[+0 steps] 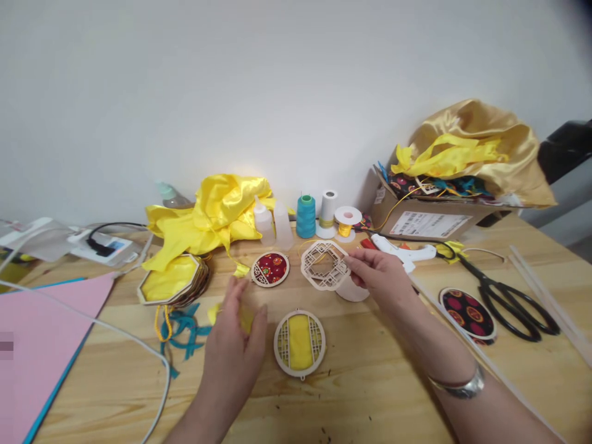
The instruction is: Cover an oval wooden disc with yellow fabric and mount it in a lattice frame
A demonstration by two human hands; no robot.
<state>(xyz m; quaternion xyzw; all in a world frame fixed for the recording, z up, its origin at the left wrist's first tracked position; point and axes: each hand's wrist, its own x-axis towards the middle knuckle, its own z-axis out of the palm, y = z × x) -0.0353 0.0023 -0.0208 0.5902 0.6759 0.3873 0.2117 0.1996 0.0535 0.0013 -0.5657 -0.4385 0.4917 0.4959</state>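
My right hand (382, 277) pinches the edge of a pale wooden lattice frame (319, 279) with a scalloped outline, held above the table. A white disc (352, 290) shows partly behind it. My left hand (238, 345) is over the table with thumb and fingers apart. Yellow fabric scraps (246, 317) lie by its fingers, partly hidden. Between my hands rests a round wooden frame (300, 344) with a yellow fabric panel and lattice sides. Farther back is an oval frame with dark red patterned fabric (271, 269).
On the left are stacked yellow-faced octagonal frames (171, 280), teal ribbon scraps (187, 330) and a white cable (134, 338). Thread spools (306, 217) and squeeze bottles (263, 223) stand behind. Rightward are a glue gun (402, 251), black scissors (509, 302) and a cardboard box (425, 219).
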